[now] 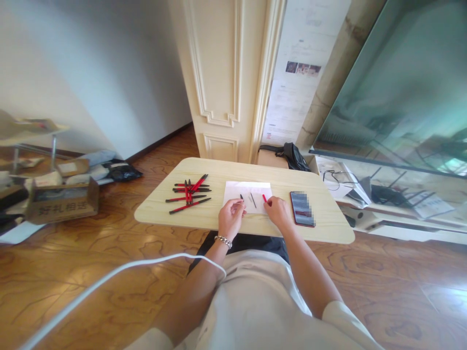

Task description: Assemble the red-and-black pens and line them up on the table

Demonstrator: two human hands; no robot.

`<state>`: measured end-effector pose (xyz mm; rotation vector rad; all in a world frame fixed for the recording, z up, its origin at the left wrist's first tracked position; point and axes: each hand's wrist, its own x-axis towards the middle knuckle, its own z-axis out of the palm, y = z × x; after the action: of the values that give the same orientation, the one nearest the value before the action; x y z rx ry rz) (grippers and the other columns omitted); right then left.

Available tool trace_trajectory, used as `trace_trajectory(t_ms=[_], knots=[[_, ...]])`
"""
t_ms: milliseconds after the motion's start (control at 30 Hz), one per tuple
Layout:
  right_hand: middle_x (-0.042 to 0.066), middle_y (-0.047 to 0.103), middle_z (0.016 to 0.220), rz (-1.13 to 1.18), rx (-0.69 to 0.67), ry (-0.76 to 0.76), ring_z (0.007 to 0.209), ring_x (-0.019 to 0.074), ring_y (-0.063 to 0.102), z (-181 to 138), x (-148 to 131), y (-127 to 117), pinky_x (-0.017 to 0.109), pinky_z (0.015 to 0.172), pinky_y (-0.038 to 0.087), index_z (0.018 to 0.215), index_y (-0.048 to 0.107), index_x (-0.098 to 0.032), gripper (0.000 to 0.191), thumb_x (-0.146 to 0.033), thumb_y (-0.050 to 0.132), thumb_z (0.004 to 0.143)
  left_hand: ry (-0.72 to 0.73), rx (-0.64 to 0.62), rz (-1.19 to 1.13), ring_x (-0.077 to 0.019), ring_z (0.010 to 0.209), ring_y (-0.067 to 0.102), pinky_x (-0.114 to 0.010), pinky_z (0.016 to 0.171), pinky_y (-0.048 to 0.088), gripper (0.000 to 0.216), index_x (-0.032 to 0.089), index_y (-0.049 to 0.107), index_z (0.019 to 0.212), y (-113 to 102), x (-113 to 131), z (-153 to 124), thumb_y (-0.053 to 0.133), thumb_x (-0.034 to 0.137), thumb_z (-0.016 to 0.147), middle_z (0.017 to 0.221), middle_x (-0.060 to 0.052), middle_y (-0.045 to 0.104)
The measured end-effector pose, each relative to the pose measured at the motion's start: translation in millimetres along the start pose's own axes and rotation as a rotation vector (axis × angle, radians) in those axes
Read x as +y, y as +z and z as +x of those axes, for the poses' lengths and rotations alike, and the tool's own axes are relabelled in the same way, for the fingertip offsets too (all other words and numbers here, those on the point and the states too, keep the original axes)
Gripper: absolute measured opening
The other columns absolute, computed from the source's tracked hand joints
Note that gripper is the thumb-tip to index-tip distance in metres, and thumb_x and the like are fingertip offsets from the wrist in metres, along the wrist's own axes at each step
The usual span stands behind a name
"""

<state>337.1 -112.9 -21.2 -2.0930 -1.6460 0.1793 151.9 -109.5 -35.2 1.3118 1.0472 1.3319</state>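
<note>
My left hand, with a chain bracelet at its wrist, is closed in a pinch over the left part of a white sheet of paper. A small black pen tip piece pokes up from its fingertips. My right hand is closed at the paper's right edge on a short red pen barrel, whose lower end is hidden by the fingers. Between the hands, a thin dark pen refill lies slanted on the paper. Left of the paper is a crisscrossed pile of several red and black pens.
A smartphone lies on the light wooden table beside my right hand. One white cable crosses my left forearm. Cardboard boxes and packages sit on the floor at left; a black bag is behind the table.
</note>
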Motion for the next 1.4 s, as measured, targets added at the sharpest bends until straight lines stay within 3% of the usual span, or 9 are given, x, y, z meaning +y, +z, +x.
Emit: trace_trajectory(t_ms=[367,500,667,800,900,1033,1200,1300,1400], knots=[[0.007,0.069,0.089,0.178,0.213,0.064,0.080,0.0182,0.060,-16.0,15.7,-2.0,0.025,0.070,0.038,0.095,0.067,-0.018,0.038,-0.040,0.036,0.092,0.168,0.197,0.239,-0.0146,0.063,0.063,-0.023,0.061,0.047,0.032,0.019,0.062,0.099,-23.8,-1.0,4.3,0.056,0.045,0.082,0.069,-0.002,0.064],[0.009,0.069,0.091,0.097,0.135,-0.003,0.082,0.0182,0.060,-12.1,13.7,-0.7,0.025,0.070,0.038,0.092,0.067,-0.018,0.036,-0.043,0.041,0.090,0.167,0.186,0.309,-0.0147,0.061,0.061,-0.023,0.062,0.045,0.030,0.019,0.064,0.095,-25.6,-4.0,1.2,0.058,0.044,0.081,0.068,-0.003,0.065],[0.013,0.068,0.090,-0.038,-0.015,0.020,0.083,0.0209,0.062,2.1,2.6,-2.1,0.027,0.070,0.039,0.088,0.067,-0.016,0.038,-0.049,0.048,0.087,0.180,0.174,0.313,-0.0155,0.059,0.060,-0.024,0.062,0.044,0.024,0.021,0.067,0.089,-23.2,0.6,-2.0,0.061,0.042,0.078,0.065,-0.002,0.065],[0.016,0.069,0.089,-0.137,-0.123,0.062,0.083,0.0237,0.063,15.2,-2.6,-3.1,0.029,0.069,0.041,0.087,0.069,-0.015,0.033,-0.044,0.052,0.084,0.179,0.152,0.334,-0.0155,0.059,0.059,-0.024,0.062,0.044,0.023,0.022,0.068,0.089,-22.2,4.4,-3.6,0.062,0.041,0.078,0.067,-0.002,0.065],[0.018,0.069,0.089,-0.159,-0.121,0.084,0.080,0.0244,0.064,22.7,-2.6,-5.8,0.029,0.066,0.040,0.083,0.069,-0.014,0.030,-0.040,0.054,0.082,0.173,0.144,0.305,-0.0156,0.060,0.059,-0.025,0.063,0.045,0.022,0.022,0.068,0.089,-21.2,7.4,-4.6,0.063,0.040,0.077,0.069,-0.003,0.066],[0.010,0.068,0.075,0.060,-0.095,-0.004,0.070,0.0180,0.061,21.1,-7.4,-10.8,0.025,0.061,0.038,0.076,0.069,-0.016,0.033,-0.041,0.050,0.085,0.163,0.111,0.251,-0.0166,0.064,0.062,-0.025,0.066,0.047,0.021,0.022,0.070,0.087,-14.6,14.2,-5.8,0.064,0.039,0.077,0.074,-0.004,0.069],[0.001,0.064,0.068,0.469,-0.218,-0.230,0.063,0.0123,0.056,-2.3,-27.7,-10.7,0.021,0.057,0.038,0.080,0.067,-0.017,0.034,-0.044,0.046,0.086,0.095,-0.036,0.117,-0.0192,0.078,0.066,-0.027,0.068,0.051,0.033,0.021,0.069,0.100,7.0,18.9,-5.4,0.061,0.045,0.079,0.095,-0.007,0.071],[0.001,0.066,0.072,0.558,-0.249,-0.304,0.067,0.0124,0.057,-9.9,-35.1,-10.0,0.021,0.062,0.041,0.082,0.067,-0.018,0.034,-0.041,0.044,0.087,0.027,-0.062,-0.042,-0.0199,0.082,0.067,-0.029,0.071,0.053,0.037,0.019,0.068,0.098,17.4,17.3,-2.8,0.058,0.050,0.080,0.093,-0.006,0.071],[0.001,0.068,0.077,0.526,-0.217,-0.283,0.072,0.0136,0.060,-2.4,-31.0,-10.8,0.023,0.067,0.043,0.086,0.069,-0.018,0.032,-0.038,0.044,0.088,0.043,-0.036,-0.091,-0.0199,0.085,0.067,-0.031,0.079,0.052,0.037,0.017,0.067,0.092,18.9,15.4,0.5,0.059,0.050,0.080,0.089,-0.007,0.071]])
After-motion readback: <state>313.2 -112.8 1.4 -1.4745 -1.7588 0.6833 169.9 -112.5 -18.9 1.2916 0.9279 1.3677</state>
